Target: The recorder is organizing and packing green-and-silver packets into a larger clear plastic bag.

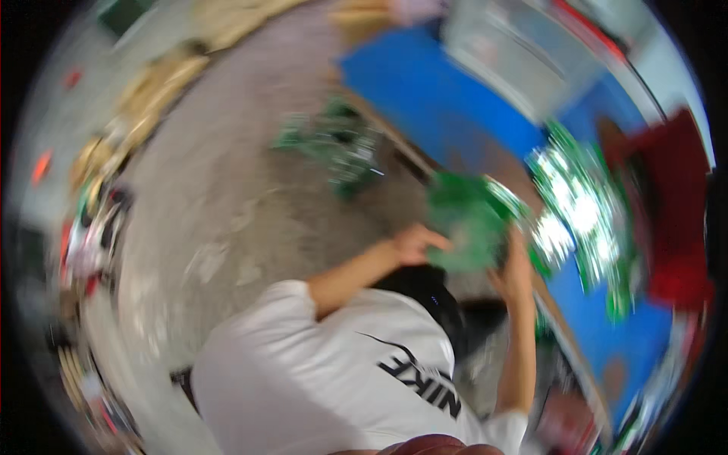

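Note:
Between my two hands is a green, partly see-through sheet-like piece (464, 220), blurred, so its exact kind cannot be told. My left hand (418, 244) grips its near left edge, thumb and fingers against it. At its right side my right hand (516, 267) holds the other edge, its fingers partly hidden by the piece. To the right, on the blue table (485, 98), lies a heap of shiny green and silvery pieces (580, 201). My right hand is close to the table's wooden edge.
A red bin or crate (675, 212) stands beyond the heap. Farther back on the table is a pale grey box-like thing (523, 53). More green shiny pieces (341, 148) lie on the grey floor (220, 167) left of the table. Brown sacks or cardboard (159, 87) line the far left.

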Demonstrator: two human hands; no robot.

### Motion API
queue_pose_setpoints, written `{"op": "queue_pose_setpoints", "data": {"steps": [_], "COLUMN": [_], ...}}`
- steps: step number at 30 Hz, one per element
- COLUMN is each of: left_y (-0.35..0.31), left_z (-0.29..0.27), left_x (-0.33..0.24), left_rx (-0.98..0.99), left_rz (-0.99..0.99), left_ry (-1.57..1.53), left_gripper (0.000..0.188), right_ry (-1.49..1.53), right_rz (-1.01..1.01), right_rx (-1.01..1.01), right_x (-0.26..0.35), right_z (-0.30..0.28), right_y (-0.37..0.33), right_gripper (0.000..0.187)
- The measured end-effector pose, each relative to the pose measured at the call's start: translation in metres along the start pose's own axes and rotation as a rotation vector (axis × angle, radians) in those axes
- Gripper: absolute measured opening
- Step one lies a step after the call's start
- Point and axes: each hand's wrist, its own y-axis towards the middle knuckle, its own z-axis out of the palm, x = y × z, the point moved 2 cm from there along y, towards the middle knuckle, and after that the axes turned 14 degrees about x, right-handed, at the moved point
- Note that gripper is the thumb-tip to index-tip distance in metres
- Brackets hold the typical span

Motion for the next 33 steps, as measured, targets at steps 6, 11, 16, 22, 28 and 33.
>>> {"op": "queue_pose_setpoints", "data": {"steps": [6, 11, 16, 22, 28, 33], "left_y": [-0.014, -0.007, -0.011, 0.009, 0.027, 0.024], "left_z": [-0.024, -0.015, -0.017, -0.008, -0.004, -0.006], "left_x": [-0.007, -0.007, -0.005, -0.013, -0.010, 0.004], "left_rx": [-0.189, -0.271, -0.261, -0.164, -0.073, 0.164], "left_rz": [-0.127, -0.204, -0.254, -0.280, -0.498, -0.636], "left_ry": [-0.625, -0.594, -0.582, -0.559, -0.759, -0.837], "left_gripper": [0.058, 0.055, 0.056, 0.053, 0.048, 0.059], "right_ry": [0.380, -0.477, -0.197, 0.039, -0.020, 0.037], "right_rz": [-0.023, 0.453, 0.218, -0.068, -0.464, -0.501], "right_rx": [-0.090, -0.500, -0.220, -0.821, 0.037, 0.234], "right_x": [0.009, -0.034, -0.010, 0.020, 0.044, 0.049], "right_z": [-0.011, -0.016, -0.010, -0.074, -0.027, -0.032], "right_y": [0.031, 0.001, -0.031, -0.034, -0.015, -0.024], "right_gripper": [0.049, 0.063, 0.046, 0.030, 0.032, 0.021]}}
